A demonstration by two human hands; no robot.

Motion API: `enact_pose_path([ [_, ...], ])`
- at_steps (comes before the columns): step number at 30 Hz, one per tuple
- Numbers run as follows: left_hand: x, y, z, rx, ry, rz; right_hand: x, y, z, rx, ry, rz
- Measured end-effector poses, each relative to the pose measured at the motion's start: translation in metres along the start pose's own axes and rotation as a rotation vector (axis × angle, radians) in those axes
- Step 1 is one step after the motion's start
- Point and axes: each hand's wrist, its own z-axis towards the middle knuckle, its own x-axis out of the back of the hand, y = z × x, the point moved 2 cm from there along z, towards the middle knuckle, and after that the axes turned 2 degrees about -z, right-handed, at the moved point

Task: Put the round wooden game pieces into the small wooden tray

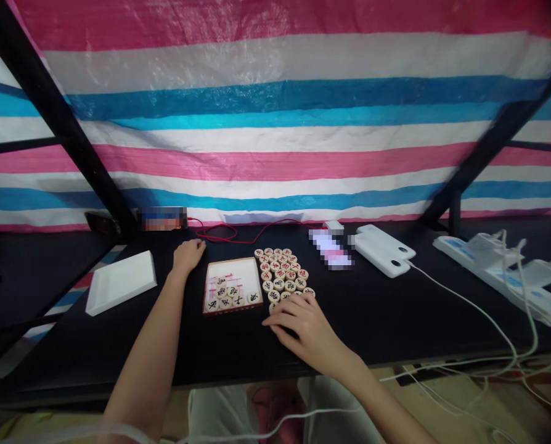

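Note:
Rows of round Chinese chess pieces [279,285] lie on the black table, some with red characters and others with black. Over the nearest row my right hand [306,327] rests with fingers stretched and apart, touching or just above the pieces; it covers part of that row. To the left of the rows sits a shallow box [209,279] with a white inside, where several black-character pieces [225,292] lie. Beyond the box's far left corner my left hand [187,254] lies on the table, fingers curled in; what they may hold is hidden.
A white box lid [122,282] lies at the left. Behind are a phone [162,218] with a red cable [254,237] and a lit phone [330,249]. White power banks [381,250] and a power strip [497,277] with loose cables occupy the right. Black frame posts [58,117] flank a striped sheet.

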Motion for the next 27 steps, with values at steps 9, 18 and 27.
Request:
enact_pose_path([
  [9, -0.002, -0.002, 0.002, -0.007, -0.013, 0.012, -0.028, -0.008, 0.084, 0.143, -0.113, -0.234],
  [18, -0.002, -0.002, 0.004, -0.006, -0.015, 0.02, -0.04, -0.001, 0.093, 0.143, -0.17, -0.351],
  [27, 0.0, 0.0, 0.001, -0.009, -0.019, 0.017, -0.036, 0.005, 0.092, 0.106, -0.239, -0.417],
])
